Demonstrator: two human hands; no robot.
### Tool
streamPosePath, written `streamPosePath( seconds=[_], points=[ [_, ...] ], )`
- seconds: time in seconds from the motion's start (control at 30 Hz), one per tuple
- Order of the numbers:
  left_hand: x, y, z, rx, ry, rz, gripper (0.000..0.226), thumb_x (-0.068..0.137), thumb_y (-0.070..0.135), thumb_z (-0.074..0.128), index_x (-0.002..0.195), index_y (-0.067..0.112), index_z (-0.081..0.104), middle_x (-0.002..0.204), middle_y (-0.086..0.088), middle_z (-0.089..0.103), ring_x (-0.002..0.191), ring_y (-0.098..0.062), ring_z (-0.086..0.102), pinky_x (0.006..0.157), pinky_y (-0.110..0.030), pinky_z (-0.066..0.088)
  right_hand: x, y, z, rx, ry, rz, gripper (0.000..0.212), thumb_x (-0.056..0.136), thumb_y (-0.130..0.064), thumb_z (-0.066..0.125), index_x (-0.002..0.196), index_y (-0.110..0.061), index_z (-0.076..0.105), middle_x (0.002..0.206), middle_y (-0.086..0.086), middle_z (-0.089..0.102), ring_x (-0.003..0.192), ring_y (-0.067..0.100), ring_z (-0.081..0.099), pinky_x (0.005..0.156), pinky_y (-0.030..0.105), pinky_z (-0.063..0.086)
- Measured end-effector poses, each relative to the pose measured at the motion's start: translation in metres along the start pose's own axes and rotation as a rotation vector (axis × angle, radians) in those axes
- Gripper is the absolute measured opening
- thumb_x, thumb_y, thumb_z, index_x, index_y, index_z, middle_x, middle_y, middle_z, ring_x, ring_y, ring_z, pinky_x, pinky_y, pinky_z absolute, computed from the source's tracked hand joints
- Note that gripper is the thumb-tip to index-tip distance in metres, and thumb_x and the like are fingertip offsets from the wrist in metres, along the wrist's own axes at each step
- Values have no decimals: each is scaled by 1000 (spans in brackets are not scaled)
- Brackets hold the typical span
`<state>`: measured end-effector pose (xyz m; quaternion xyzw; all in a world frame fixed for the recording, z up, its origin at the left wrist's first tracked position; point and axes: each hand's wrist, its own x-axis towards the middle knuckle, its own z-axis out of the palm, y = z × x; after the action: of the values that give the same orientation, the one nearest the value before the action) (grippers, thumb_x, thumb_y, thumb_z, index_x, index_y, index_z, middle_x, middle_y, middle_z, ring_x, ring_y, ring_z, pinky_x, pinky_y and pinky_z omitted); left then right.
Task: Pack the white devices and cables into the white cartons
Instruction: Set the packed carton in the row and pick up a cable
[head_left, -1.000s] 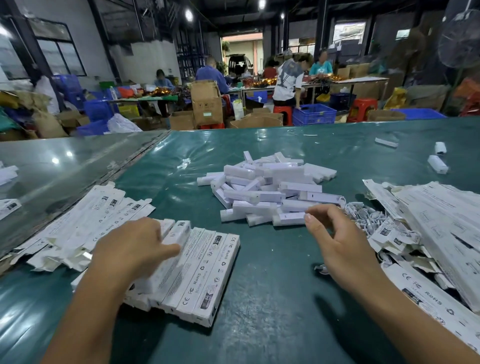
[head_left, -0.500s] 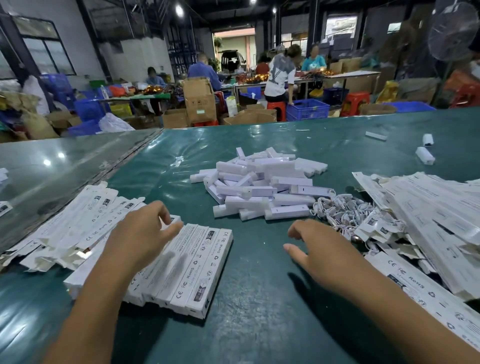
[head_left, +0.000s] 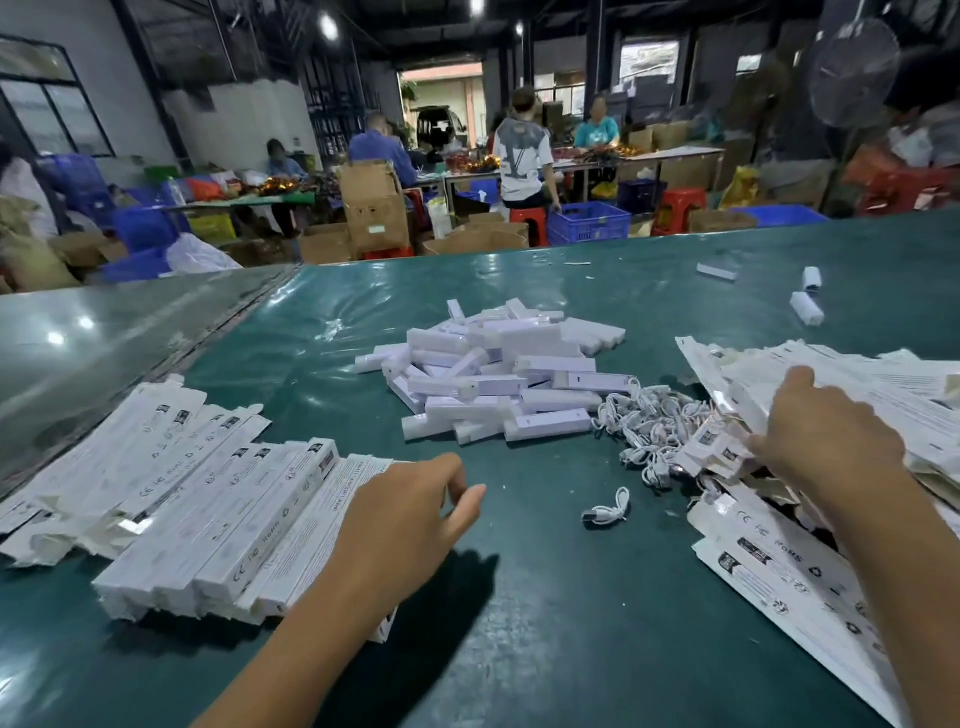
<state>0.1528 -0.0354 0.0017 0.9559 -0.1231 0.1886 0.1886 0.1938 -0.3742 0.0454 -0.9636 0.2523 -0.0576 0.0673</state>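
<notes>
Right hand (head_left: 826, 436) moved onto flat cartons (head_left: 841, 384).

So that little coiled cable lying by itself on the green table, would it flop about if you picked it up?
Probably. The lone cable lies in loose loops, so it likely droops. It looks thin, so probably light. Its loops may snag others in the cable pile.

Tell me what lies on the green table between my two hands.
Head view: one loose coiled white cable on bare green table, between left hand and right hand.
</notes>
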Motion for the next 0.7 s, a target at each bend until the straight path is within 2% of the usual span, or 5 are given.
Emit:
streamPosePath(
  seconds=[0.13, 0.23, 0.4, 0.57, 0.7],
  points=[
    [0, -1, -1, -55, 44, 21, 31, 92, 45, 62, 69, 26, 53, 47, 8, 36, 48, -8, 42, 50, -26, 30, 4, -3, 7, 13, 114, -52, 37, 90, -9, 61, 119, -6, 38, 95, 14, 56, 82, 34, 51, 65, 38, 40],
    [0, -1, -1, -69, 30, 32, 30, 93, 44, 63, 71, 26, 54, 48, 8, 37, 50, -9, 42, 52, -27, 33, 4, -8, 6, 16, 125, -66, 23, 92, -8, 58, 112, -6, 47, 82, 6, 43, 79, 31, 47, 65, 36, 38],
    [-2, 3, -1, -91, 23, 68, 29, 93, 43, 63, 70, 30, 51, 48, 8, 37, 53, -11, 44, 52, -23, 27, -3, -9, -4, 23, 145, -129, 22, 96, -7, 56, 118, -8, 58, 107, 14, 56, 92, 33, 54, 70, 36, 40],
    [-6, 18, -4, -200, 112, 201, 18, 92, 46, 62, 97, 29, 61, 77, 18, 49, 71, -2, 50, 64, -19, 39, -44, -35, -26, 541, 496, -723, 12, 99, -17, 61, 110, -12, 57, 94, 8, 69, 69, 24, 61, 62, 37, 52],
    [-12, 35, 0, -366, 111, 259, 65, 85, 57, 70, 136, 24, 48, 120, 15, 56, 109, -6, 58, 90, -17, 45, -103, -73, -9, 881, 274, -1046, 27, 92, -24, 74, 107, -30, 52, 87, -18, 67, 79, 2, 66, 63, 11, 50]
  ],
)
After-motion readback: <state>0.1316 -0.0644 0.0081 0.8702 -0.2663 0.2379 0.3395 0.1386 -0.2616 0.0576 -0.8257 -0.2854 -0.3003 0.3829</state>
